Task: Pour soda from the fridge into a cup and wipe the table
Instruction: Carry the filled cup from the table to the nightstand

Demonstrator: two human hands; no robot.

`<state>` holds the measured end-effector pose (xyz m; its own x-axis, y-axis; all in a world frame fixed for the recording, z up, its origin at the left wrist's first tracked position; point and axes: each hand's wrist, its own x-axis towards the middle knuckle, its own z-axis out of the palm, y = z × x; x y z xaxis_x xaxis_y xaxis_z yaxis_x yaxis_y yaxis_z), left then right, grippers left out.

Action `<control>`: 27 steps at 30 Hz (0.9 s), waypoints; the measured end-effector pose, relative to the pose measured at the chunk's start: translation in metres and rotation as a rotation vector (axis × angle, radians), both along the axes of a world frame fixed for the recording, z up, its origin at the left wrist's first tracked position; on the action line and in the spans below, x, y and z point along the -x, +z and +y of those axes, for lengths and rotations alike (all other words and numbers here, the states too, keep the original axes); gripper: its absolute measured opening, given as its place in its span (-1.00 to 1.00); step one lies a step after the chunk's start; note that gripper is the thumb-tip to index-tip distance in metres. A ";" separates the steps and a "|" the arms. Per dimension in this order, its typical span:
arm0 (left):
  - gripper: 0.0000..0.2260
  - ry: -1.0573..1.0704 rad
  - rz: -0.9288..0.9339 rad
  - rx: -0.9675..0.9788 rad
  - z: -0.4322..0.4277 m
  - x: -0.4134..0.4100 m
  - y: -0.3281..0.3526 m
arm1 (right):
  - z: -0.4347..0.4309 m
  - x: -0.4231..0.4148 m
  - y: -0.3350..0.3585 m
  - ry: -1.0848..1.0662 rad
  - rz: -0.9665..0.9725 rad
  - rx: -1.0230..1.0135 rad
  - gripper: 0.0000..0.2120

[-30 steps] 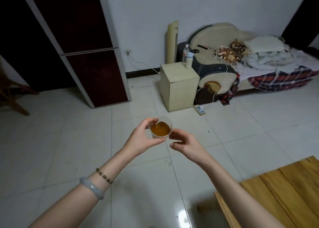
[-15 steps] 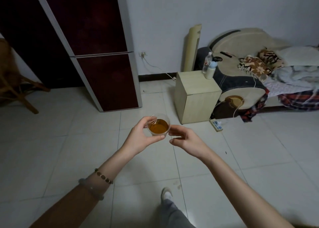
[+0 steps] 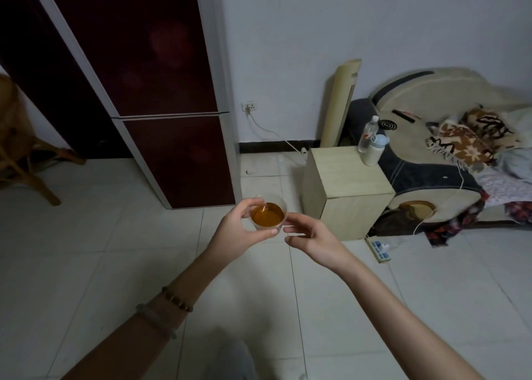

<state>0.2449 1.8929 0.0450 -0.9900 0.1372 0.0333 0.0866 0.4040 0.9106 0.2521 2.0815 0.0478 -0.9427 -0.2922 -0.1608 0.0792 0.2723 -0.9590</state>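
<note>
Nearest me are the person's two bare forearms, stretched out over the pale tiled floor point(image 3: 115, 264). The left wrist wears two bracelets: a pale bangle point(image 3: 155, 320) and, just past it, a string of brown beads point(image 3: 176, 299).

There is one cup point(image 3: 269, 204), clear plastic, held up in the air between the two hands, in front of the fridge's lower corner. It holds amber soda to a little below the rim. The left hand point(image 3: 239, 230) has it, thumb and fingers curled round its left side and underside. The right hand point(image 3: 313, 241) sits just beside it with fingers loosely bent and gripping nothing (its fingertips come right up to the cup's right wall, though I cannot tell whether they touch).

Farther off, one white power strip point(image 3: 379, 248) lies on the tiles beside a small pale cabinet point(image 3: 348, 189). Two bottles stand on the cabinet's far corner, touching or nearly so: a clear bottle point(image 3: 368, 134) with a white cap, its fill unclear, and a shorter white bottle point(image 3: 375, 151) with a blue top.

To the left stands one fridge point(image 3: 161, 92) with two dark red doors, both closed. A wicker chair point(image 3: 20, 149) is at the far left. Against the back wall lean one cream tower fan point(image 3: 341, 103) and a bed point(image 3: 431, 106) heaped with patterned bedding, and one wall socket point(image 3: 251, 106) has a cord plugged in.
</note>
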 end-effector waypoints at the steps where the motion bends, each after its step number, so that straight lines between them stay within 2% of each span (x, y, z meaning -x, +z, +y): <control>1: -0.47 -0.011 0.001 0.006 -0.001 0.014 -0.001 | -0.001 0.015 -0.001 -0.006 -0.006 -0.003 -0.61; 18: -0.44 -0.250 0.041 0.019 -0.051 0.342 0.004 | -0.054 0.292 0.004 -0.241 0.019 0.036 -0.60; 27: -0.47 -0.362 0.038 0.019 -0.035 0.468 0.000 | -0.047 0.396 -0.004 -0.362 -0.015 0.033 -0.58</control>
